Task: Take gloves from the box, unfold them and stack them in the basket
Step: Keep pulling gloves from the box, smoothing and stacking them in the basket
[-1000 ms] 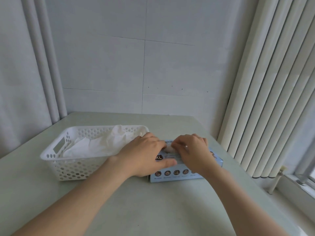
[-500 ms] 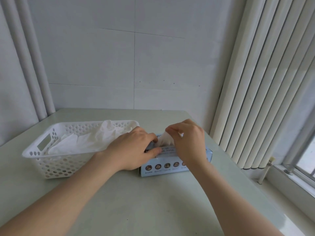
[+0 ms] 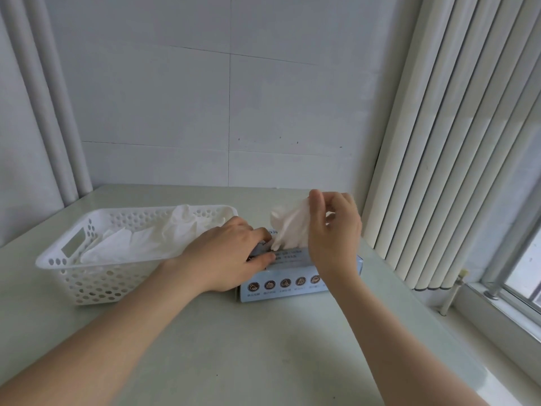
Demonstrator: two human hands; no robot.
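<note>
A light blue glove box (image 3: pixel 292 281) lies on the table in front of me. My right hand (image 3: pixel 333 230) pinches a crumpled white glove (image 3: pixel 289 227) and holds it above the box, its lower end still in the slot. My left hand (image 3: pixel 231 256) grips the left end of the box and holds it down. To the left stands a white perforated basket (image 3: pixel 96 276) with white gloves (image 3: pixel 152 241) lying inside it.
The pale green table (image 3: pixel 248 347) ends at a wall behind and at vertical blinds (image 3: pixel 456 142) on the right. A window sill and frame (image 3: pixel 503 303) lie at the lower right.
My right hand has risen from the box slot, drawing a white glove up and out. My left hand has stayed on the box. The view has shifted a little.
</note>
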